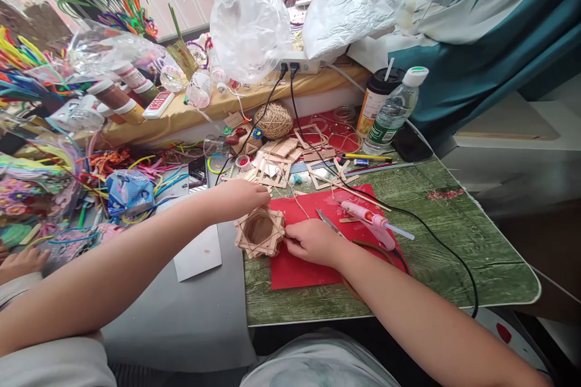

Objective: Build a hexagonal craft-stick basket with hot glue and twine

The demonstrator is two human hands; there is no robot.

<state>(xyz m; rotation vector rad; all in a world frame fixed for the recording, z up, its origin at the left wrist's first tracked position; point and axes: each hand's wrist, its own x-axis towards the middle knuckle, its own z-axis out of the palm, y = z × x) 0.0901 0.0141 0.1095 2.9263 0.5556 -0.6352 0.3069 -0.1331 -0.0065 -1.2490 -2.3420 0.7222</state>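
A star-shaped pot of stacked craft sticks (239,242), with twine around its rim, stands at the left edge of a red sheet (295,275). My right hand (313,242) pinches the pot's right rim between thumb and fingers. Just above the pot's far left side, my left hand (238,198) is closed with its fingers curled down; what is in them is hidden. A thin twine (298,201) runs over the red sheet near both hands. Scissors (330,224) and a pink hot glue gun (370,217) lie beyond my right hand.
Craft-stick frames (272,170), a twine ball (273,120) and a black cord (436,230) lie behind. A water bottle (393,112) and a lidded cup (374,97) stand at right. Colourful pipe cleaners (113,160) crowd the left, near another person's hand (22,263).
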